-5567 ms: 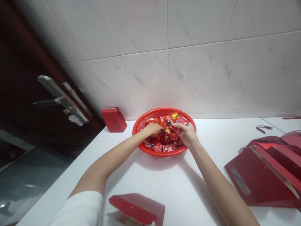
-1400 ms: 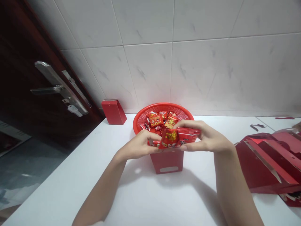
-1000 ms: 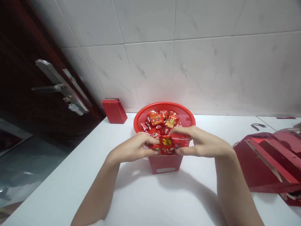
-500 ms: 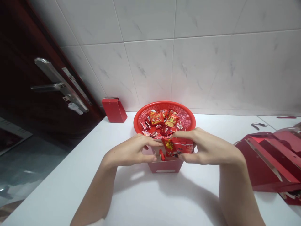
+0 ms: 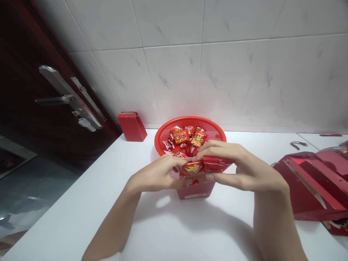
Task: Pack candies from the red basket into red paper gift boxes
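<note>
A small red box (image 5: 196, 192) stands on the white table, with its top partly hidden by both hands. My left hand (image 5: 160, 174) grips the box's left side and rim, fingers bent at its opening. Between thumb and fingers, my right hand (image 5: 236, 165) holds red snack packets (image 5: 216, 165) over the right part of the opening. A red and gold packet face (image 5: 192, 168) shows between the two hands. Right behind the box is a red mesh basket (image 5: 217, 132) holding several wrapped snacks (image 5: 181, 137).
A closed red box (image 5: 132, 127) stands at the back left by the tiled wall. Several red folded boxes (image 5: 304, 185) lie at the right, with a dark curved strip (image 5: 299, 145) behind them. A dark door (image 5: 24, 83) with a metal handle is at the left.
My right hand has shifted its fingers leftward over the box, and the packets have tilted toward the opening. The box and my left hand have moved slightly right.
</note>
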Tool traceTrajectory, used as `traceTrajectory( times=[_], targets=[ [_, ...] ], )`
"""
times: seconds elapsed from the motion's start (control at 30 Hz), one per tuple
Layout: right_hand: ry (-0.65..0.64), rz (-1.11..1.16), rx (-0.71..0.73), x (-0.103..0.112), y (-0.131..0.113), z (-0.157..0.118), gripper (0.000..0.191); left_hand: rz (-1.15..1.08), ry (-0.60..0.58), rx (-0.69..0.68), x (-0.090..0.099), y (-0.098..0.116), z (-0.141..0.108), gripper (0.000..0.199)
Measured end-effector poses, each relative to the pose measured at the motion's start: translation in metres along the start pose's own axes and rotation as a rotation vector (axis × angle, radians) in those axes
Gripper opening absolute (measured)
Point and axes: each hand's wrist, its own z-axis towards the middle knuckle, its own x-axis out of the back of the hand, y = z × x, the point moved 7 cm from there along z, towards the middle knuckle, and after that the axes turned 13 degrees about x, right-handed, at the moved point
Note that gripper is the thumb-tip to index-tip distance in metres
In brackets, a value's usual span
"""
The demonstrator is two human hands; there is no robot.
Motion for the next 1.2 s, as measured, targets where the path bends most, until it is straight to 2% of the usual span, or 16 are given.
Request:
traceTrajectory(
  times=[0.1, 0.17, 0.27, 0.4, 0.6, 0.77, 1.0, 1.1, 1.2],
  targets=[
    [0.069, 0.130, 0.063, -0.002, 0.002, 0.005, 0.029, -0.050, -0.031, 0.005, -0.001, 0.001, 0.000, 0.020],
    [0.047, 0.193, 0.053, -0.007, 0.011, 0.006, 0.032, -0.068, -0.041, -0.007, 0.000, 0.001, -0.001, 0.018],
    [-0.060, 0.154, -0.043, -0.012, 0.026, 0.002, 0.035, -0.052, -0.033, -0.027, 0.004, -0.001, -0.001, 0.016],
    [-0.181, 0.012, -0.216, -0.010, 0.038, -0.009, 0.035, -0.016, -0.061, 0.002, 0.005, -0.008, -0.001, 0.029],
    [-0.218, -0.141, -0.295, -0.011, 0.029, -0.008, 0.032, 0.021, -0.095, 0.004, 0.005, -0.007, -0.001, 0.025],
    [-0.239, -0.178, -0.305, -0.021, 0.023, -0.005, 0.033, 0.056, -0.063, 0.051, 0.007, -0.013, -0.002, 0.019],
    [-0.195, -0.234, -0.268, -0.022, 0.017, -0.004, 0.040, 0.046, -0.037, 0.081, 0.008, -0.021, -0.002, 0.026],
    [-0.212, -0.272, -0.270, -0.026, 0.016, -0.003, 0.038, 0.071, -0.001, 0.075, 0.008, -0.019, -0.002, 0.036],
    [-0.243, -0.270, -0.266, -0.033, 0.019, 0.000, 0.044, 0.066, 0.034, 0.043, 0.010, -0.014, -0.003, 0.055]
  ],
)
